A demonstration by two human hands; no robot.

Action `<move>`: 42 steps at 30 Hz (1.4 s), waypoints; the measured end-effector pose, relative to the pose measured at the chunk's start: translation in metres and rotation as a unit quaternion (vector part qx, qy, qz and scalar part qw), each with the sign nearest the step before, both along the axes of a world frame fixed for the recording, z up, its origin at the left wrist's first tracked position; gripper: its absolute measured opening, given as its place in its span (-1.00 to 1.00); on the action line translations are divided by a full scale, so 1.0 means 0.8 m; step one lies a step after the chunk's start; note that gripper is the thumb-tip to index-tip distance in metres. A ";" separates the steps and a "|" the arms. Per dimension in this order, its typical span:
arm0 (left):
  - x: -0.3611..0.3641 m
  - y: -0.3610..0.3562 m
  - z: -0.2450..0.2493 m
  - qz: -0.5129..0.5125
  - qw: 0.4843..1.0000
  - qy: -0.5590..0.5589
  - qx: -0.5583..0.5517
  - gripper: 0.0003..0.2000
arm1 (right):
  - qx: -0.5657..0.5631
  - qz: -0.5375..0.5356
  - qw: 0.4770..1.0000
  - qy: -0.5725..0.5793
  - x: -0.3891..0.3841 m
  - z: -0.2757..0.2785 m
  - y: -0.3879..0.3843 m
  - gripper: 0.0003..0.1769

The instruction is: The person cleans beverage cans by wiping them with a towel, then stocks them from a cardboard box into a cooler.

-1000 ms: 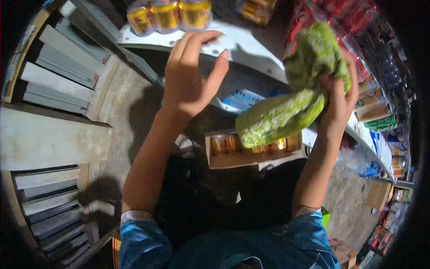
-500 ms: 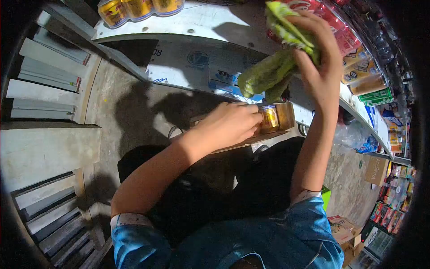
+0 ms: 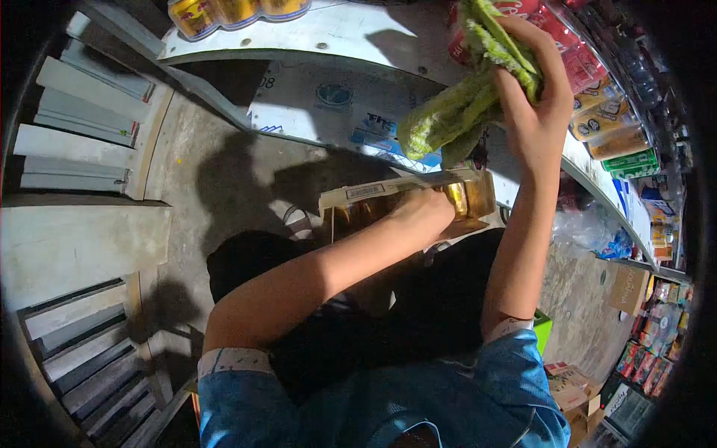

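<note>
I have the right hand's (image 3: pixel 539 108) fingers clamped on the green cloth (image 3: pixel 452 112), long axis slanting down-left past the shelf's (image 3: pixel 351 33) front edge. The left hand (image 3: pixel 423 212) reaches inside the crosswise carton (image 3: pixel 337 199), fingers hidden; I can't tell their state.

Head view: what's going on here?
A person holds a green cloth in the right hand, up near the red cans. The left hand is down in an open cardboard box with gold cans inside; its fingers are hidden, so I can't tell whether it grips one. More yellow cans stand on the white shelf.
</note>
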State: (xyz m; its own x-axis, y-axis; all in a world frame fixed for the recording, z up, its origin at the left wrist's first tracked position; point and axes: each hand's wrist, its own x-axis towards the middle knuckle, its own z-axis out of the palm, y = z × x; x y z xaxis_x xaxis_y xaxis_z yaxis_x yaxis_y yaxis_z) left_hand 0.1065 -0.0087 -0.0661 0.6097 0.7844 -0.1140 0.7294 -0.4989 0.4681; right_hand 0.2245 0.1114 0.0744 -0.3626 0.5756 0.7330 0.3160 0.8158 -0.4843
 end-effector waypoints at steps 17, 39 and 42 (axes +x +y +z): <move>-0.037 -0.009 0.044 0.044 0.973 -0.195 0.119 -0.84 | -0.004 -0.044 0.990 0.137 0.011 0.013 -0.004 -0.58; -0.179 0.131 0.362 0.300 0.863 -0.324 0.246 -0.75 | -0.043 -0.092 0.928 0.358 0.030 0.058 -0.029 -0.60; -0.157 0.132 0.344 0.302 0.847 -0.266 0.347 -0.70 | -0.040 -0.097 0.933 0.344 0.029 0.057 -0.028 -0.60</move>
